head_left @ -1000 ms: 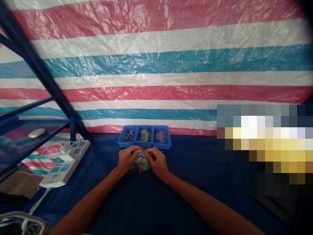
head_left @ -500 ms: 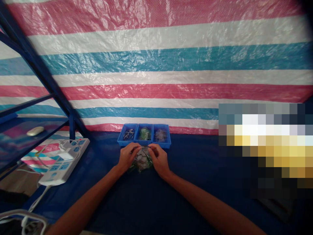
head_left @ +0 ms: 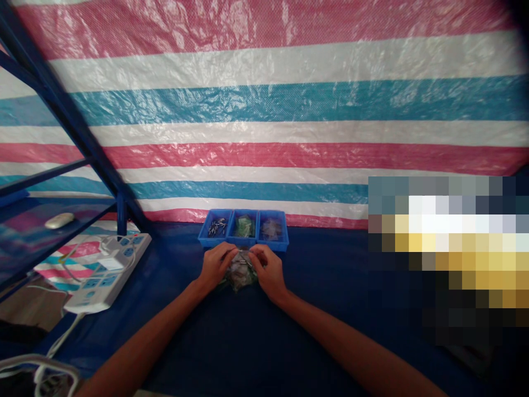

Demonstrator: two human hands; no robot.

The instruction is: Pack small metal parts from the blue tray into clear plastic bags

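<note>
My left hand [head_left: 215, 266] and my right hand [head_left: 269, 269] meet just in front of a blue three-part tray [head_left: 243, 242]. Fingertips of both hands pinch a small, thin, light-coloured rod [head_left: 243, 251] from its two ends; its exact kind is too small to make out. Below the fingers, a heap of clear and green plastic pieces [head_left: 239, 277] lies on the dark blue table. Slim metal pins [head_left: 217, 226] fill the tray's left compartment. Green pieces [head_left: 244, 226] are in the middle one, and clear plastic pieces [head_left: 271, 228] in the right one.
On the left lies a white power strip [head_left: 108, 274] with plugs and cables. A white computer mouse [head_left: 59, 220] rests on a shelf beyond a blue metal frame [head_left: 121, 212]. A striped plastic sheet [head_left: 264, 105] hangs behind the table. The right side is pixelated.
My fingertips have come slightly closer together around the thin rod, and my right hand has shifted a little left. Tray and heap stay in place.
</note>
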